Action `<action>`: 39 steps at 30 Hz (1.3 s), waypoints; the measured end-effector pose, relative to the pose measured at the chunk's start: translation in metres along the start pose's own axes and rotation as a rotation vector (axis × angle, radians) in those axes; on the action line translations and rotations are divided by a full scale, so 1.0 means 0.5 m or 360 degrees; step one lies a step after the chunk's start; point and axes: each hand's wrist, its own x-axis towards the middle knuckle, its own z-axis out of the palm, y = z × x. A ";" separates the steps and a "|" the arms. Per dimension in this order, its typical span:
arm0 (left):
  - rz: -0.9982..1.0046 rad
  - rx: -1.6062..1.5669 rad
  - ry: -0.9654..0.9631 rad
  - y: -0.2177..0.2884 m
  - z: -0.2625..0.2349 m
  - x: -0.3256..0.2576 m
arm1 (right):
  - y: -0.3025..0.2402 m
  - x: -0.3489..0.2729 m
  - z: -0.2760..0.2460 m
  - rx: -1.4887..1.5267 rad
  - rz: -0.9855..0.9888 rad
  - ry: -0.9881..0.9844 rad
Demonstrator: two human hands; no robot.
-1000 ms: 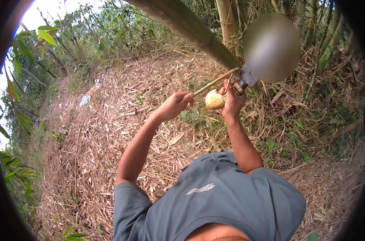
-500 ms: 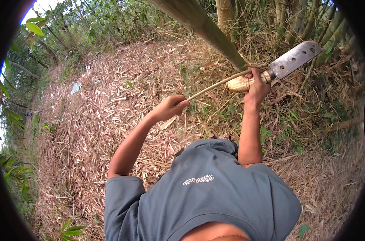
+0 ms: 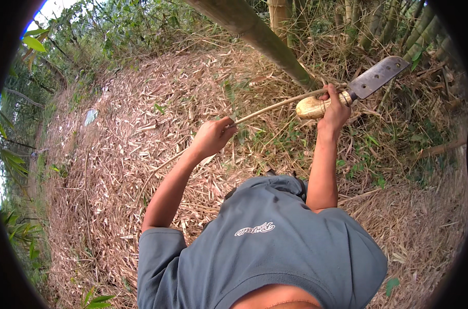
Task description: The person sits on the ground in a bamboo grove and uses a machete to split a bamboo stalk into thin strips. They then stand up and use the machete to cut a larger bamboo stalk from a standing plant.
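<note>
A cleaver-like machete (image 3: pixel 379 78) is in my right hand (image 3: pixel 335 112), its broad steel blade with several holes pointing up and right. My fingers wrap its pale wooden handle (image 3: pixel 312 108). A thin bamboo stick (image 3: pixel 277 105) slopes between my hands, with its upper end at my right thumb and fingers. My left hand (image 3: pixel 212 137) is closed round the stick lower down. Past that hand a thin length runs on down to the left behind my forearm. Whether it is the same stick I cannot tell.
A thick green bamboo pole (image 3: pixel 259 41) slants down from the top, ending close behind my right hand. Upright bamboo stalks (image 3: pixel 279 18) stand at the back right. Dry leaves (image 3: pixel 120 139) cover the ground, with leafy green plants (image 3: pixel 15 159) along the left.
My left hand has moved slightly left and turned along the stick. A thin length now shows beyond it, to the lower left. My right hand and the machete have shifted slightly right.
</note>
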 end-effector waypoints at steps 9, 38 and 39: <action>0.0068 -0.0137 -0.0186 0.016 0.055 0.036 | -0.008 -0.036 0.028 0.0042 -0.0069 -0.0119; -0.0103 0.0374 0.0510 -0.026 -0.004 0.048 | 0.032 -0.075 0.019 -0.0128 -0.0107 -0.0694; -0.0207 0.0527 0.0477 -0.023 -0.031 0.067 | 0.035 -0.073 0.020 -0.0280 -0.0136 -0.0665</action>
